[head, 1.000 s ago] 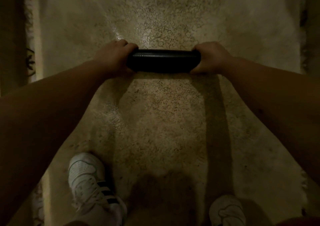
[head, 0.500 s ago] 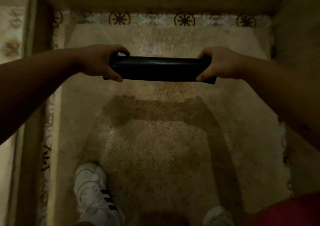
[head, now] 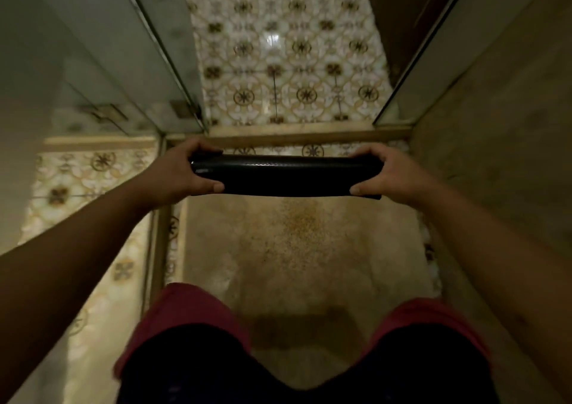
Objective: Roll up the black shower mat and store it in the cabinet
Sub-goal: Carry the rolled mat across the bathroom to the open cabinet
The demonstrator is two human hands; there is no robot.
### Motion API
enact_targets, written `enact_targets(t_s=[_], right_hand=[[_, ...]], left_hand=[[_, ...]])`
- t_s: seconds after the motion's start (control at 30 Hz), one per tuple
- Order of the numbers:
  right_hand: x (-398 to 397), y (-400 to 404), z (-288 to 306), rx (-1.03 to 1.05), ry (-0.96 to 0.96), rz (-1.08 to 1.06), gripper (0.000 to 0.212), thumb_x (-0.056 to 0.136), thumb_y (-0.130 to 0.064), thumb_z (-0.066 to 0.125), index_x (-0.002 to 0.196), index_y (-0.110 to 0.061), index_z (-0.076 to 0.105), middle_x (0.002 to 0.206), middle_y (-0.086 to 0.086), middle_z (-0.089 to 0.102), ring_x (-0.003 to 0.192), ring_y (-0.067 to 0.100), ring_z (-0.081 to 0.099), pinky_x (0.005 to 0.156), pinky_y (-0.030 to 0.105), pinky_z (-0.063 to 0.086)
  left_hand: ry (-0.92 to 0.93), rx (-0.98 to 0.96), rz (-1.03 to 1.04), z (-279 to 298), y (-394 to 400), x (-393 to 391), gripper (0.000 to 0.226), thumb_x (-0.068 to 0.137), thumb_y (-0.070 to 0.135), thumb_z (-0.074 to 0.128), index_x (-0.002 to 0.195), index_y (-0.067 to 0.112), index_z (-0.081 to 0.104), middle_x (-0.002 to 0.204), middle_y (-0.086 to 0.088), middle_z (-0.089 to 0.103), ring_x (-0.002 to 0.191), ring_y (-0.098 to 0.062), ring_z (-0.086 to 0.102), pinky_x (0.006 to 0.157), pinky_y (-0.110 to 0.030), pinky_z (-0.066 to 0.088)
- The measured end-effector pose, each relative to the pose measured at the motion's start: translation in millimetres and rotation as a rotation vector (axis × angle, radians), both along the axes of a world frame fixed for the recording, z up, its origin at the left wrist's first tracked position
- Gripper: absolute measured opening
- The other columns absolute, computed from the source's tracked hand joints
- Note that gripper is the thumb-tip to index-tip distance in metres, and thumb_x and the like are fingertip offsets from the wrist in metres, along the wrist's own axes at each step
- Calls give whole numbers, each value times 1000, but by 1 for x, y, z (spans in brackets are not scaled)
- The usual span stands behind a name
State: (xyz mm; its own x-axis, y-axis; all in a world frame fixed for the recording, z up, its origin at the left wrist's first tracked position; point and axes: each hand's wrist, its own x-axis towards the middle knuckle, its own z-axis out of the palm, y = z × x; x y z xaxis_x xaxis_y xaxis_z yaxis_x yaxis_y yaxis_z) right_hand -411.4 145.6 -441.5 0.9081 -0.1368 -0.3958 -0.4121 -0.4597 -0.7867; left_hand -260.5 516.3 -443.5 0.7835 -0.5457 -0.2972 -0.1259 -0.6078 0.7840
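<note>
Already the black shower mat [head: 286, 176] is a tight roll, so the first half of the task looks done. It hangs level in the air, clear of the shower floor [head: 297, 249], held crosswise in front of the person at the near side of the stone threshold [head: 309, 131] that closes the stall.

The left hand [head: 179, 171] wraps the roll's left end, fingers over the top and thumb pressed against the near side. The right hand [head: 393, 174] does the same at the right end. Each grip is closed around the mat, pinching it from above and below, and this seems to keep the coil from springing open.

Glass panels [head: 148, 48] stand at either side of the opening, and patterned floor tiles [head: 288, 48] lie beyond the threshold. No cabinet shows anywhere in view, so storing is wholly left: by my reading, the person must step over the threshold, find the cabinet, and place the roll inside without letting it uncurl.
</note>
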Motion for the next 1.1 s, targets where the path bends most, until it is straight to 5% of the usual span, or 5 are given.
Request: enact_targets(t_s=[0.3,0.5,0.67,0.83,1.1], right_hand=[[-2,37,206,185,-229,-335,74,70,-5,85,123,-32,41,111,-7,58,87,-3,67,65,15,54],[3,82,317,317,-402,-557,26,83,-16,75,101,-32,65,94,-13,73,90,0,69,70,14,53],[0,105,371,276,-455,-549,22,80,-39,70,101,-47,69,104,-14,74,101,10,69,80,25,56],[-1,110,401,265,-466,-491,22,83,-36,67,97,-53,68,100,-18,73,102,11,68,86,31,54],[5,66,423,423,-448,-333,31,86,-17,61,99,-43,72,94,-17,74,93,4,69,74,17,53]], left_hand=[[123,-399,341,201,16,-17,61,78,12,76,131,19,47,116,10,59,103,-3,62,79,-18,51],[206,-574,504,303,23,-28,69,78,28,72,140,18,43,133,-8,50,116,-24,57,100,-45,47],[240,-565,382,367,41,-18,70,79,32,69,141,21,40,133,-7,49,117,-25,56,98,-40,48],[284,-592,329,407,44,-5,56,92,10,58,143,20,37,124,0,48,99,-17,56,65,-18,49],[268,-612,305,437,19,3,65,92,2,54,149,16,27,135,-5,39,104,-15,55,75,-20,50]])
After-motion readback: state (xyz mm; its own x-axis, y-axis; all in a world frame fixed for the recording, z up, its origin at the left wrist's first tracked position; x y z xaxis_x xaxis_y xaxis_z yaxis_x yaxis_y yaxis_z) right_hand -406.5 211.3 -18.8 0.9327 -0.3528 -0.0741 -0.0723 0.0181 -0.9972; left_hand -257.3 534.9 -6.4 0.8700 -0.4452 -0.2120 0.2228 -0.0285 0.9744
